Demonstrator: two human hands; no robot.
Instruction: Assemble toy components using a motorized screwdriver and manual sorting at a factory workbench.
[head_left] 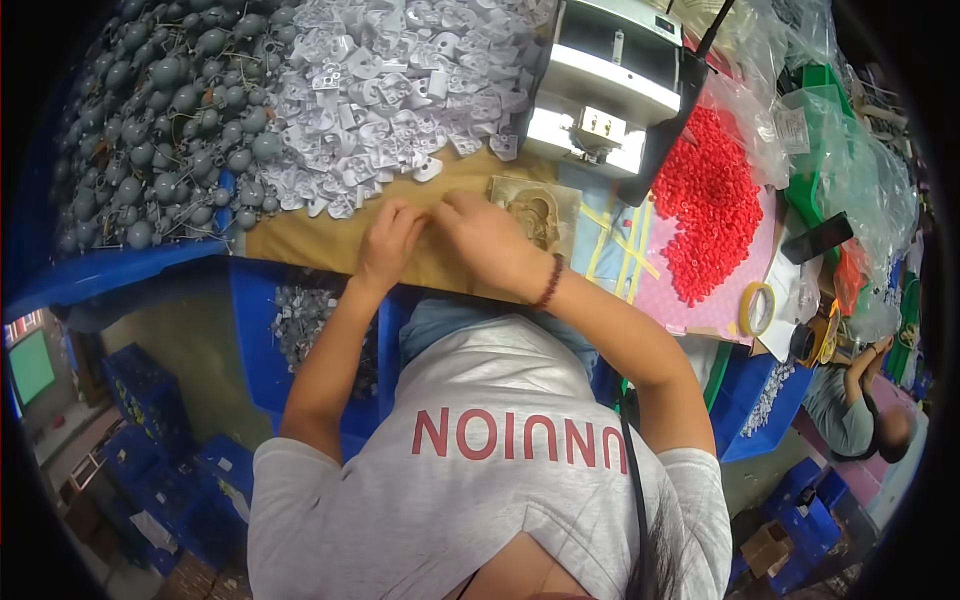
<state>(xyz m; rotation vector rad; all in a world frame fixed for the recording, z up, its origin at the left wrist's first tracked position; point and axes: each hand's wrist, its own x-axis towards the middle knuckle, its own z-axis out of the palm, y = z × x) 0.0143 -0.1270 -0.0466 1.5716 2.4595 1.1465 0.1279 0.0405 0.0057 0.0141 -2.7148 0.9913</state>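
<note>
Over the brown covering of the bench, my left hand and my right hand are close together, fingertips almost meeting. Both have their fingers pinched; whatever lies between them is too small or hidden to make out. Just beyond the fingers spreads a heap of white plastic parts. Right of my right hand lies a flat, square, brownish block with a rounded hollow shape in it. A dark beaded bracelet circles my right wrist.
Grey round parts with thin stems heap at far left. A white-and-black machine stands at the back, beside red small parts. A tape roll sits near the right edge. Blue bins stand below. Another person works at far right.
</note>
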